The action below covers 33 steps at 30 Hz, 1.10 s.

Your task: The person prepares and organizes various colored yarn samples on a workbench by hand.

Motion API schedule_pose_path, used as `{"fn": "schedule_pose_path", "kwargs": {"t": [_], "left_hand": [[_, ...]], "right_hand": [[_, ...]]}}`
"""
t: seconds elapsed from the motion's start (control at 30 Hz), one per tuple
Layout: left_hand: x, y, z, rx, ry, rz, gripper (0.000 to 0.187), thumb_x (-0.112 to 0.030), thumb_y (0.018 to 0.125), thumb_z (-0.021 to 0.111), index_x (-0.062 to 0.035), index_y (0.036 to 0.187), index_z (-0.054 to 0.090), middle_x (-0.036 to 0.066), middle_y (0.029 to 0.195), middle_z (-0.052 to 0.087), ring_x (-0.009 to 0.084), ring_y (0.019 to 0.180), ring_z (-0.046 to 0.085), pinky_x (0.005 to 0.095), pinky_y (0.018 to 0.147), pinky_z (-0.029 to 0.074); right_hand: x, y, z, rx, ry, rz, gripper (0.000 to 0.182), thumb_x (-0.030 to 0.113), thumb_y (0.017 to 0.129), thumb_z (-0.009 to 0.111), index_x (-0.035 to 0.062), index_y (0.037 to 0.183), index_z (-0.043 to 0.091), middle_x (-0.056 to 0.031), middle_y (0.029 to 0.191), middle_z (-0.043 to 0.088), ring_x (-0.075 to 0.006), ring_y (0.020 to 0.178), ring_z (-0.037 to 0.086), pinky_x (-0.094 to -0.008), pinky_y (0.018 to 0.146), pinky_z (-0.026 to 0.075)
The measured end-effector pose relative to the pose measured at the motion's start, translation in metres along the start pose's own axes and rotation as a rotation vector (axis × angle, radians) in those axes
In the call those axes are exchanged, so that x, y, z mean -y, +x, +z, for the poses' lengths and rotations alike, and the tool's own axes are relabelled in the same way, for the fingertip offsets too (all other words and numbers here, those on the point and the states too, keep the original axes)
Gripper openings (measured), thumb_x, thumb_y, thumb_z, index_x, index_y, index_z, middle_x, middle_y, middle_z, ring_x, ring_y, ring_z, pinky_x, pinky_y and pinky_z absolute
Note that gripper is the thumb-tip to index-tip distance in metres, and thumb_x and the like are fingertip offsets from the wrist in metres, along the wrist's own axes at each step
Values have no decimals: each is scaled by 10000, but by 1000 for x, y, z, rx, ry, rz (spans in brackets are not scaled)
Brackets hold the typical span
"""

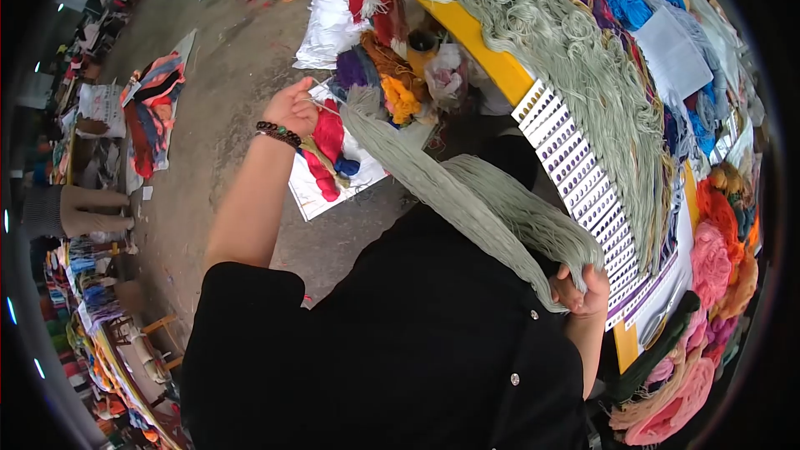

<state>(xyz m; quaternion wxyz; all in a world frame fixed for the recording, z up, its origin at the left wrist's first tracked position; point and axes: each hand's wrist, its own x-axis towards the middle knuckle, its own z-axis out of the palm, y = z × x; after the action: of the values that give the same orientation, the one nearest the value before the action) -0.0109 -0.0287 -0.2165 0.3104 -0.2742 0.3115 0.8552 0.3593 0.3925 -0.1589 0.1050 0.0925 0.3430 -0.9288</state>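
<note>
A long grey-green yarn skein (450, 196) is stretched across the front of the body. My right hand (582, 290) is closed around its looped lower end. At the upper left, my left hand (295, 108), with a dark bead bracelet (279, 134) on the wrist, pinches a thin pale strand that runs to the skein's other end. More grey-green yarn (550, 42) lies loose along the yellow-edged table (492, 46). Beside it runs a white card (587, 192) with rows of dark sample tufts.
Red and blue yarn lies on a white sheet (307, 200) on the floor. Orange yarn (400, 100) and a plastic bag (447, 75) are under the table edge. Scissors (658, 325) and pink yarn (679, 400) are at the lower right. Another person's legs (96, 210) show far left.
</note>
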Motion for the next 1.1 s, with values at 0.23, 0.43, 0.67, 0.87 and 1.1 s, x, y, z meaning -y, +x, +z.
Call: {"fn": "schedule_pose_path", "kwargs": {"t": [0.23,0.43,0.67,0.87,1.1], "left_hand": [[8,15,7,-292,-136,47,65,-135,899,525,-113,846,556,-92,490,308,38,366,265,179,344,208],[11,20,3,-340,-135,49,64,-102,868,566,-116,812,539,-83,486,318,41,366,271,179,348,211],[17,26,-2,-473,-74,105,59,-116,893,526,-90,840,535,-80,499,303,31,374,275,166,349,213],[17,43,-22,-487,-154,73,142,-117,897,489,-120,756,470,-62,521,321,51,379,295,183,362,233],[20,72,-52,-496,-122,123,135,-136,928,453,-126,794,466,-47,542,356,83,392,343,200,357,320]], "right_hand": [[-5,-4,-3,-28,11,-15,458,364,842,596,-94,847,582,-24,388,400,-114,291,376,-296,483,452],[-6,-4,-4,-46,16,-15,462,371,842,595,-91,857,582,-21,388,401,-109,291,370,-287,480,444],[-7,-2,-1,-53,27,3,468,374,849,584,-93,880,580,-24,402,416,-108,305,384,-283,495,441],[-10,3,-2,-34,5,23,460,372,843,593,-86,885,583,-26,408,430,-109,305,386,-272,469,396],[-9,12,13,-21,-138,39,444,401,855,579,-43,836,570,-2,402,392,-87,276,313,-259,458,362]]}}
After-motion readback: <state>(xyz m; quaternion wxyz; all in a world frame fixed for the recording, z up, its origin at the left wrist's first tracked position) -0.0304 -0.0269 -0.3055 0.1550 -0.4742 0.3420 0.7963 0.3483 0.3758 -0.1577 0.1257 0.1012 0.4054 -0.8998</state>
